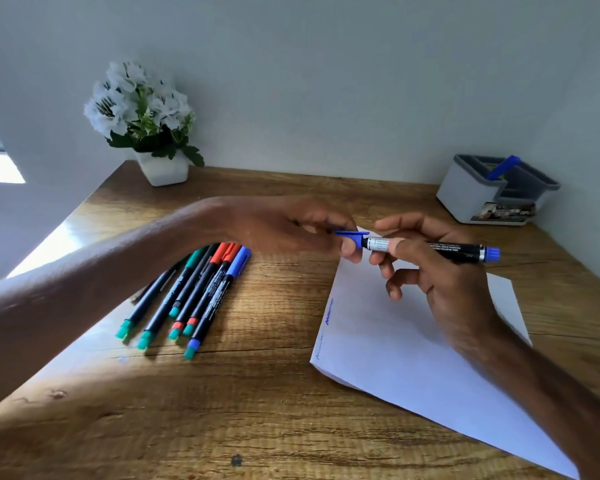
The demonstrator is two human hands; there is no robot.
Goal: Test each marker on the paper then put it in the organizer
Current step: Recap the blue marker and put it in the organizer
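Observation:
My right hand (426, 268) grips the black barrel of a blue marker (444, 249), held level above the white paper (406, 344). My left hand (291, 230) pinches the marker's blue cap (352, 237) at its left end; the cap sits on the marker. Blue scribbles (328, 315) mark the paper's left edge. Several markers (194, 296) with green, red and blue caps lie in a bunch on the wooden desk (257, 393), left of the paper. At the back right stands the grey organizer (471, 195) with one blue marker (503, 167) in it.
A white pot of white flowers (153, 133) stands at the desk's back left, against the wall. The desk's left edge runs diagonally under my left forearm. Sunlight falls on the desk's left side.

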